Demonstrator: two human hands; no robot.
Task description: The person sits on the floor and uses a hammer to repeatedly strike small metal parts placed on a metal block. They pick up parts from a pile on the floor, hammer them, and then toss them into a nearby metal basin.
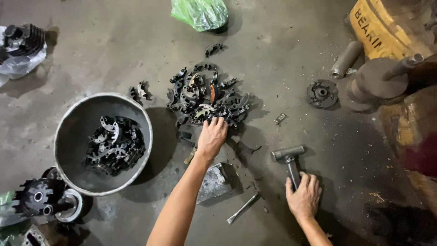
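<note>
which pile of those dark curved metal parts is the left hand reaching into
The loose pile on the floor, which the left hand touches at its near edge. The other pile lies inside the grey bowl.

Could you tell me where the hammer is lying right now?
In the head view, the hammer lies on the floor right of centre, its handle under the right hand, just right of the metal block and the chisel.
</note>
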